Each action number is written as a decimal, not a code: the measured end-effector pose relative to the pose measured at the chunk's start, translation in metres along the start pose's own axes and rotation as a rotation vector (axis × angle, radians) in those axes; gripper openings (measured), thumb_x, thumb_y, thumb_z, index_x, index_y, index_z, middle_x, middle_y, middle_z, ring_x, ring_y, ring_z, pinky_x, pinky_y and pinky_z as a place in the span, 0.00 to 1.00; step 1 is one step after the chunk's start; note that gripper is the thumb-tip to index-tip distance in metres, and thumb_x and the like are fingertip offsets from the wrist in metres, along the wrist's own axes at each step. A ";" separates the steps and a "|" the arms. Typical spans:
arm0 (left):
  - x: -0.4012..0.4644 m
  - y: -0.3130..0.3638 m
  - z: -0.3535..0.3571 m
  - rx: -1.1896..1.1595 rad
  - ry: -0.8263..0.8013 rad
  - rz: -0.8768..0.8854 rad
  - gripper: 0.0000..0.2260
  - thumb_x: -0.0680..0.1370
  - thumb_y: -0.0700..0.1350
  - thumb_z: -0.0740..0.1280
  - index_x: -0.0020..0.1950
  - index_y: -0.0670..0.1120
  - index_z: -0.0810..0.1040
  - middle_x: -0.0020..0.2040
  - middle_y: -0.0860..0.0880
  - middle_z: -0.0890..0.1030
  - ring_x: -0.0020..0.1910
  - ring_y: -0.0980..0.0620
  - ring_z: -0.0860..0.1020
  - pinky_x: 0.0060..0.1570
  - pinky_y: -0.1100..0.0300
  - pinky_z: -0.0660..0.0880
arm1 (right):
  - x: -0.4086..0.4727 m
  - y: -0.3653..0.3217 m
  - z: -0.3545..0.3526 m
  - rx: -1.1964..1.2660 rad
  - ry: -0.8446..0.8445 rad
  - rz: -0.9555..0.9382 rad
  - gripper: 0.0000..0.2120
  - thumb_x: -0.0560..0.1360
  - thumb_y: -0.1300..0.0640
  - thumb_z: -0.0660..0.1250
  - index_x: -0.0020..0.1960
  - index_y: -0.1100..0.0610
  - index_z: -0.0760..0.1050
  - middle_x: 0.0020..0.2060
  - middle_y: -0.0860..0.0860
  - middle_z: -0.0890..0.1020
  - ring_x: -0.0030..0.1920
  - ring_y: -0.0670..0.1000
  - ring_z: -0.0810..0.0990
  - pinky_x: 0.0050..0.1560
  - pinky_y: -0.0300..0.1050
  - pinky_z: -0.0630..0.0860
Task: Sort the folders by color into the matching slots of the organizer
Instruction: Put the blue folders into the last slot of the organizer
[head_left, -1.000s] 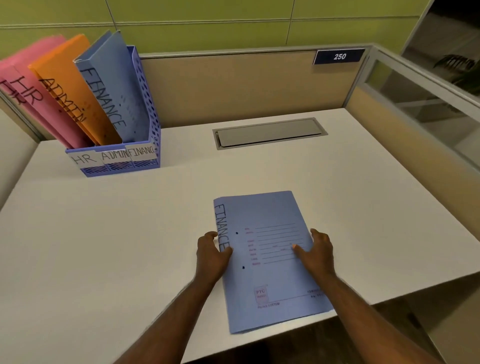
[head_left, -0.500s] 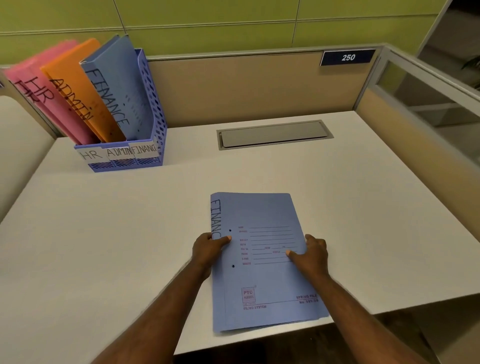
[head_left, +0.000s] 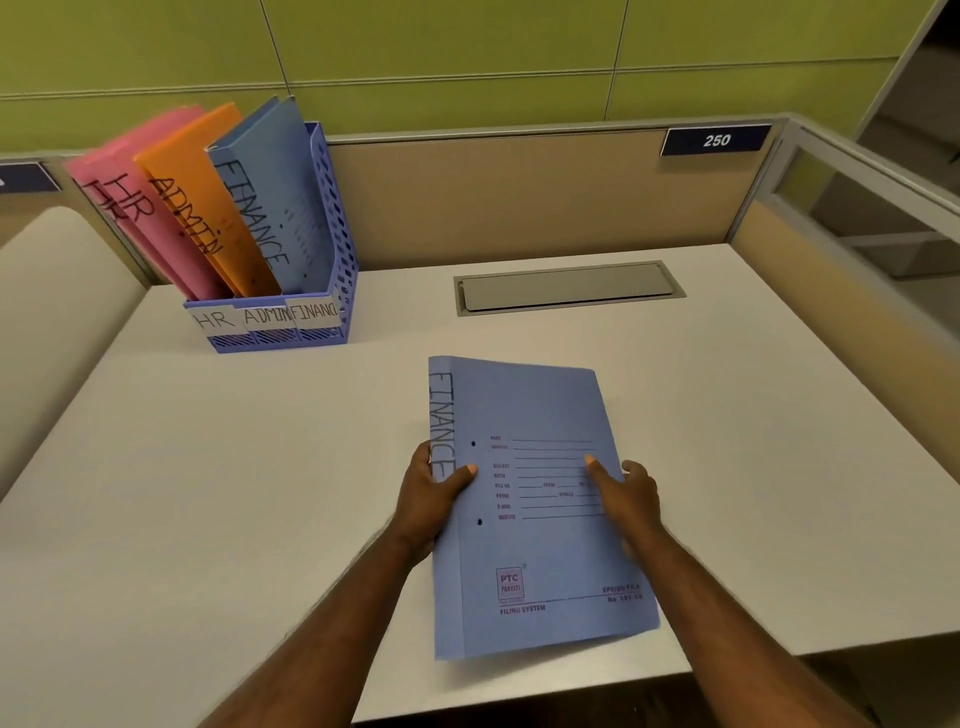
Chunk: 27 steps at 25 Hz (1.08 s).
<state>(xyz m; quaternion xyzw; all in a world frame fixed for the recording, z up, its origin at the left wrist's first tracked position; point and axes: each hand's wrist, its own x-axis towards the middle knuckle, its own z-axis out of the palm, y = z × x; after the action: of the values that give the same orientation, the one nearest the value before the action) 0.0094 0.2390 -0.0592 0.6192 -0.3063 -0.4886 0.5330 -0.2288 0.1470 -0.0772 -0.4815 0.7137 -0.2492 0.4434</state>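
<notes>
Head view: blue FINANCE folder (head_left: 540, 499) was near the table (head_left: 208, 493) front edge.
Hands: left hand (head_left: 431, 493) pinched its spine; right hand (head_left: 626, 491) gripped the opposite edge, likely for lifting.
Organizer (head_left: 291, 332): stood far-left.

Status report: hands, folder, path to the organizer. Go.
Left hand grips blue FINANCE folder at spine; right hand holds its right edge. Organizer far left. Nothing between.

Even, bright overhead light — soft shadows; wide-angle edge bending; slight blur
</notes>
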 end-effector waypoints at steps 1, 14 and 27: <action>0.000 0.005 -0.005 -0.013 -0.003 0.024 0.20 0.75 0.45 0.72 0.65 0.47 0.70 0.59 0.46 0.81 0.51 0.45 0.84 0.46 0.46 0.83 | 0.000 -0.008 0.003 0.079 -0.035 -0.006 0.31 0.73 0.40 0.68 0.67 0.59 0.70 0.62 0.57 0.78 0.58 0.59 0.78 0.60 0.55 0.77; 0.031 0.083 -0.133 0.156 -0.136 0.050 0.21 0.80 0.53 0.62 0.70 0.49 0.65 0.63 0.47 0.79 0.58 0.46 0.81 0.56 0.43 0.79 | -0.028 -0.111 0.089 0.133 -0.142 -0.226 0.25 0.71 0.50 0.74 0.63 0.58 0.70 0.58 0.54 0.78 0.53 0.55 0.79 0.47 0.46 0.78; 0.070 0.134 -0.248 -0.047 -0.176 0.142 0.16 0.79 0.46 0.66 0.65 0.45 0.73 0.57 0.44 0.83 0.53 0.41 0.83 0.46 0.49 0.82 | -0.053 -0.216 0.191 0.108 -0.013 -0.401 0.25 0.72 0.56 0.73 0.65 0.58 0.68 0.60 0.55 0.77 0.51 0.52 0.76 0.46 0.43 0.75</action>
<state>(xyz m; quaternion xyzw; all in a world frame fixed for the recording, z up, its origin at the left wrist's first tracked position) 0.2832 0.2329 0.0386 0.5377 -0.3836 -0.5092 0.5517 0.0461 0.1193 0.0205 -0.5911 0.5864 -0.3671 0.4146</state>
